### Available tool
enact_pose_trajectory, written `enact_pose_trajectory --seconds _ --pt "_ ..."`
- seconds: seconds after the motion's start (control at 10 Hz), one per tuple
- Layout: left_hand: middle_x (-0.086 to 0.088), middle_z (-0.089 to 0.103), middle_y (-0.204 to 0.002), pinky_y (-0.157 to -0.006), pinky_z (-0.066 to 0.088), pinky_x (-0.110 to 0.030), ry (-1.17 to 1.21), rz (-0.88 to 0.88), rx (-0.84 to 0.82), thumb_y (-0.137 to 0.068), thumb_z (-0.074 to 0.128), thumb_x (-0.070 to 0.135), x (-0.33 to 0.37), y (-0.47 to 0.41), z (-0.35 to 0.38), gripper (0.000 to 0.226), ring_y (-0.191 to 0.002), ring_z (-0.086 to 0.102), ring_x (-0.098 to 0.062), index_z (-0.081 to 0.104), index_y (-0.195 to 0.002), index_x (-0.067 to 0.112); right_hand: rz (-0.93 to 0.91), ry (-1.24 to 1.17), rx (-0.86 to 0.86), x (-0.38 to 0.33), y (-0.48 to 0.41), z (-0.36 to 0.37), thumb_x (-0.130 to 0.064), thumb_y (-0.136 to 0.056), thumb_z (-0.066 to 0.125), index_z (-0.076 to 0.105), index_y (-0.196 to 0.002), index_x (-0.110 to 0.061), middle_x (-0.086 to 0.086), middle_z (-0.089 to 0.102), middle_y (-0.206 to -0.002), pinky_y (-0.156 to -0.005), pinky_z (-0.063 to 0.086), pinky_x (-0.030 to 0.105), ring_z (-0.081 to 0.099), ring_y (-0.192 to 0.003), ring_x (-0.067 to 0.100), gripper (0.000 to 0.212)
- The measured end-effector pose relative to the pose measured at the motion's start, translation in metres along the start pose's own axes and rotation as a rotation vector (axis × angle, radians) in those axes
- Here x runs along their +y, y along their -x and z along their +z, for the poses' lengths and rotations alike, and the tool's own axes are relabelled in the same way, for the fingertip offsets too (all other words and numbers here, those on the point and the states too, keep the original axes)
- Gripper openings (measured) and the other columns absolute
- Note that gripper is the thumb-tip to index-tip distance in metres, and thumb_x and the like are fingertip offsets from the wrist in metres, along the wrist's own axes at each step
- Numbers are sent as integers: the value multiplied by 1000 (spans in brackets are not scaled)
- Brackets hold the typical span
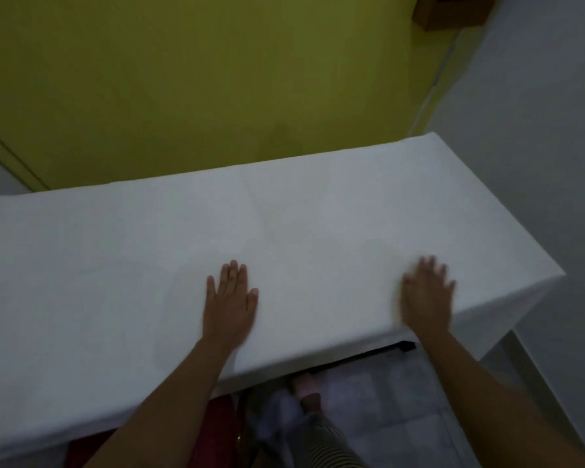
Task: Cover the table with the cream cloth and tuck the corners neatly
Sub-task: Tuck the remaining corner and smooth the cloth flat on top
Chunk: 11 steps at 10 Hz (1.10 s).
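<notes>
The cream cloth [284, 224] looked matt, smooth woven fabric; at 12 o'clock the yellow-green wall [200, 79] was flat matt paint.

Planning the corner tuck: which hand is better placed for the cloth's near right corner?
Right. The right hand rests on the cream cloth close to that corner; the left hand lies flat nearer the middle.

Cloth [318, 211] spread over the surface, left hand [230, 298] and right hand [426, 295] flat on it near the front edge, wall [200, 79] behind
</notes>
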<state>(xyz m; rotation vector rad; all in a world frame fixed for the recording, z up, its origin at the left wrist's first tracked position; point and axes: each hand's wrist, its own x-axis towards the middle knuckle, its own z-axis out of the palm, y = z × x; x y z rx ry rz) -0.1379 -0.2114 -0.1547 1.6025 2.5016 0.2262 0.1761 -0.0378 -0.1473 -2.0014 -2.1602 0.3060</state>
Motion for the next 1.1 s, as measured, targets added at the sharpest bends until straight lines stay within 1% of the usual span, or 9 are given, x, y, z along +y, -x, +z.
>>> enact_pose_trajectory --seconds 0.1,0.2,0.3,0.5,0.6,0.7,0.8,1.0,1.1 --pt "-15 32 -152 -116 13 -51 -5 -63 14 -91 12 42 -37 25 -6 70 -143 27 -29 35 -144 3 -439 96 -93 -84 44 34 -43 -100 13 52 -131 -1 20 50 -137 -105 29 56 47 -126 42 66" --pt "-17 36 -150 -113 18 -53 16 -179 76 -91 16 41 -84 50 -11 69 -140 32 -32 39 -141 0 -729 152 -159 -135 95 52 -48 -100 7 47 -137 -7 12 46 -143 -108 20 49 44 -132 32 68" --pt "-19 33 -151 -113 17 -55 13 -340 131 -94 20 38 -128 80 -15 64 -141 30 -33 36 -143 0 -930 201 -172 -148 132 60 -50 -100 14 31 -146 -11 8 31 -153 -111 15 47 26 -142 26 63" --pt "-16 22 -156 -115 12 -54 62 -633 146 -100 37 26 -163 119 -27 55 -146 18 -30 26 -148 2 -1181 226 -263 -142 155 53 -50 -99 27 30 -146 -12 8 30 -153 -112 16 44 23 -143 25 61" --pt "-17 19 -157 -115 13 -54 50 -659 104 -100 33 28 -158 118 -37 57 -146 15 -30 21 -149 2 -1197 233 -308 -148 152 43 -48 -100 25 38 -143 -15 4 38 -150 -111 17 40 30 -141 22 56" --pt "-15 13 -159 -117 9 -52 8 -599 106 -101 25 33 -151 105 -57 58 -148 10 -27 15 -150 5 -1088 270 -324 -178 132 20 -47 -99 6 41 -142 -15 5 40 -149 -116 7 39 35 -138 24 64" --pt "-13 10 -159 -117 6 -49 -12 -521 144 -98 12 38 -142 86 -89 62 -148 8 -26 15 -151 7 -1039 234 -333 -219 104 -5 -59 -80 -22 15 -151 -14 6 10 -159 -117 -4 39 7 -147 24 92" --pt "-8 3 -161 -119 2 -46 -41 -476 78 -103 14 35 -128 58 -150 56 -149 1 -22 8 -152 11 -974 242 -308 -298 75 -46 -42 -101 19 11 -151 -12 7 3 -160 -117 2 47 1 -147 27 58" --pt "-8 1 -161 -119 2 -46 -37 -486 85 -103 14 36 -124 52 -184 56 -149 0 -22 7 -152 10 -1034 223 -244 -341 73 -72 -38 -102 19 13 -150 -11 7 4 -160 -117 3 49 1 -146 28 56"
